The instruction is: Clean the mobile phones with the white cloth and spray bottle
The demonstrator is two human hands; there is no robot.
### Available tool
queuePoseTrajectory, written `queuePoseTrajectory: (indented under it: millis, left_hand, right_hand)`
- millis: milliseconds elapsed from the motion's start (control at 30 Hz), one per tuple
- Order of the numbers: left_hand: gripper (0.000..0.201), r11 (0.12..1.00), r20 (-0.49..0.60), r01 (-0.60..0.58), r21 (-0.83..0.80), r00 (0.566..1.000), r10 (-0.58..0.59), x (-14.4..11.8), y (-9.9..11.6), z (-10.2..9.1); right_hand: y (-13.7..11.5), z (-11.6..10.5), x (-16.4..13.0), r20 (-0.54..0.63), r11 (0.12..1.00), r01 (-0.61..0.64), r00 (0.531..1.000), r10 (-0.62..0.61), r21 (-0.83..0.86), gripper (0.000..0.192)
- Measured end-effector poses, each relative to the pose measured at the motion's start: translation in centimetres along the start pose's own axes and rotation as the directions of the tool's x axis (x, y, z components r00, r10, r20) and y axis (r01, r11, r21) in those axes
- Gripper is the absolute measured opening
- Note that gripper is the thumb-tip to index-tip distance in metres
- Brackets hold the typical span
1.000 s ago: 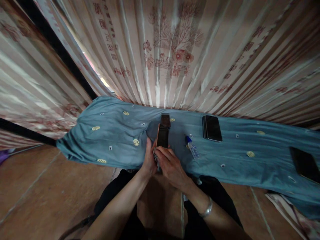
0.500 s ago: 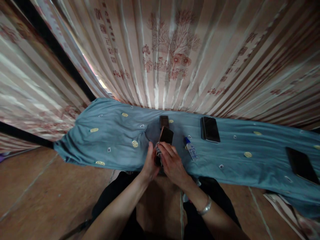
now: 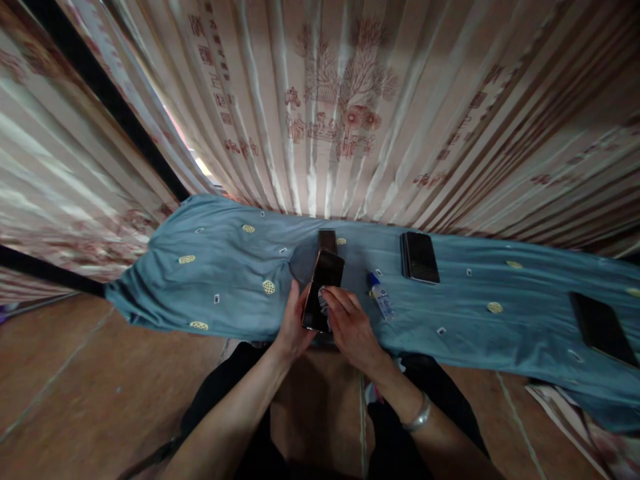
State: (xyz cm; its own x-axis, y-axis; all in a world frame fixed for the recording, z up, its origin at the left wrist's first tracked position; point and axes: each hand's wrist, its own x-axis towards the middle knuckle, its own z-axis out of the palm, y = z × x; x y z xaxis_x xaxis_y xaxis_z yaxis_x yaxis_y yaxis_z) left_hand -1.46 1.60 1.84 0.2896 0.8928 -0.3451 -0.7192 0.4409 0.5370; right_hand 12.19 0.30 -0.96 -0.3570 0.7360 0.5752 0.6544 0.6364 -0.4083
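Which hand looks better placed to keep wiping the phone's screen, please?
Probably the right hand: its fingers press a small cloth against the dark phone. The left hand grips the phone's left edge, steadying it above the blue cloth.

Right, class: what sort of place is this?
Probably a home room, not a workshop: pleated cream curtains with red prints, a brown tiled floor, and a blue patterned cloth bearing dark slim phones.
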Motion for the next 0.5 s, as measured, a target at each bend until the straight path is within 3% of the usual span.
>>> queuePoseTrajectory:
  millis: [300,500]
  left_hand:
    - [0.051,0.998,-0.053,-0.018,-0.055,0.998,0.015,-0.3,0.8,0.3]
    - [0.05,0.999,-0.058,-0.032,0.026,0.998,0.033,-0.2,0.3,0.5]
  right_hand:
    - [0.9,-0.2,-1.0,-0.029,0.998,0.022,0.999,-0.024,-0.055,0.043]
    - [1.8,0.2,-1.1,-0.049,0.996,-0.011,0.999,0.007,-0.085,0.045]
